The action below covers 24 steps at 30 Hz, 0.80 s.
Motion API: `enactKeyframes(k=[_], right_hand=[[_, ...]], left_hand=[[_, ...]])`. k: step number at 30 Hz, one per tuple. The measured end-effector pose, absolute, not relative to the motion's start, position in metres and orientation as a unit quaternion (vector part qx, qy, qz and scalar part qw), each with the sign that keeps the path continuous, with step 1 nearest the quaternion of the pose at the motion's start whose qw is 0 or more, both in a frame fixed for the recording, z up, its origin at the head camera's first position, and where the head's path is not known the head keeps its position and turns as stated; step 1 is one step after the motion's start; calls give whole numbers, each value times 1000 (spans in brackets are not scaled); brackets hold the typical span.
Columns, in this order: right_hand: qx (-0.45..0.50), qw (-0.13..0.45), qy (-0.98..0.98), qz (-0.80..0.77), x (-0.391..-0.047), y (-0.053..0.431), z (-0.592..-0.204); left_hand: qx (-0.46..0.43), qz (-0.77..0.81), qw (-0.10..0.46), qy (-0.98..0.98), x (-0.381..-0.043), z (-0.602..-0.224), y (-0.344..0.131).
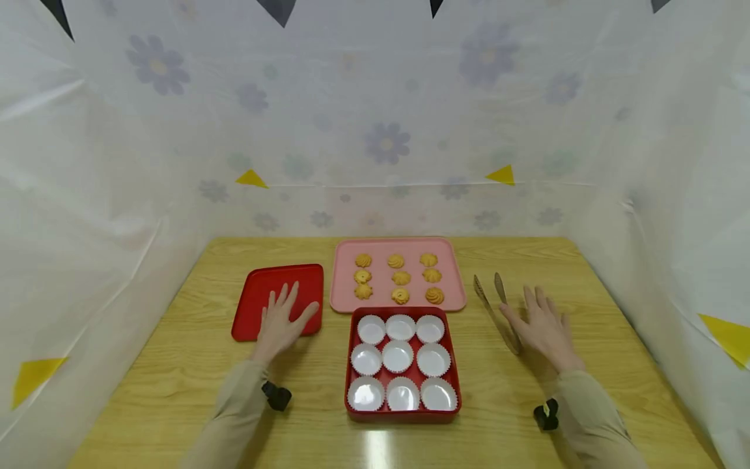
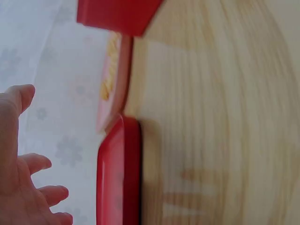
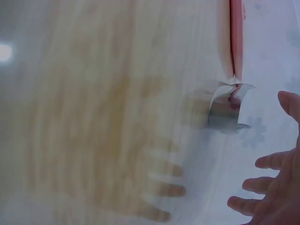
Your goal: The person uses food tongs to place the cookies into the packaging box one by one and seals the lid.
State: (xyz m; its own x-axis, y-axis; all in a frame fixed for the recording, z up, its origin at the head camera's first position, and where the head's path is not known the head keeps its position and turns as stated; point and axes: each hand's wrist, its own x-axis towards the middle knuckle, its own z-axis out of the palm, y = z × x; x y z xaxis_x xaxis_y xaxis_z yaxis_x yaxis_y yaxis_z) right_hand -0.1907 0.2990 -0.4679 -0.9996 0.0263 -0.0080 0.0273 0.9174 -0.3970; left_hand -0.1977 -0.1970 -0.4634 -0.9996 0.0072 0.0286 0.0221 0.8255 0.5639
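Note:
My left hand (image 1: pixel 280 327), fingers spread, hovers above the near part of a flat red tray or lid (image 1: pixel 252 303); in the left wrist view the fingers are apart from it. My right hand (image 1: pixel 545 329) is also spread out and holds nothing. Just left of it metal tongs (image 1: pixel 498 319) lie on the table, their tips pointing away. Between the hands sits a red square box (image 1: pixel 402 417) with several white fluted paper cups (image 1: pixel 398 356) in rows. Behind it, several golden cookies (image 1: pixel 401 278) are laid out on a pink tray (image 1: pixel 457 286).
The wooden table (image 1: pixel 176 391) is enclosed at the back and sides by pale flower-patterned sheeting (image 1: pixel 387 98). The pink tray's near edge lies right behind the box. A black wrist camera (image 1: pixel 277 396) sits on the left wrist, another (image 1: pixel 546 415) on the right.

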Motion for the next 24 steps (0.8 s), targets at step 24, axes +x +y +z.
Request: enactKeyframes(k=[24], right_hand=[[9,54,969,-240,-192,285,-462]], left_hand=[[-33,-518,-73,-852,-158,-452,-131]])
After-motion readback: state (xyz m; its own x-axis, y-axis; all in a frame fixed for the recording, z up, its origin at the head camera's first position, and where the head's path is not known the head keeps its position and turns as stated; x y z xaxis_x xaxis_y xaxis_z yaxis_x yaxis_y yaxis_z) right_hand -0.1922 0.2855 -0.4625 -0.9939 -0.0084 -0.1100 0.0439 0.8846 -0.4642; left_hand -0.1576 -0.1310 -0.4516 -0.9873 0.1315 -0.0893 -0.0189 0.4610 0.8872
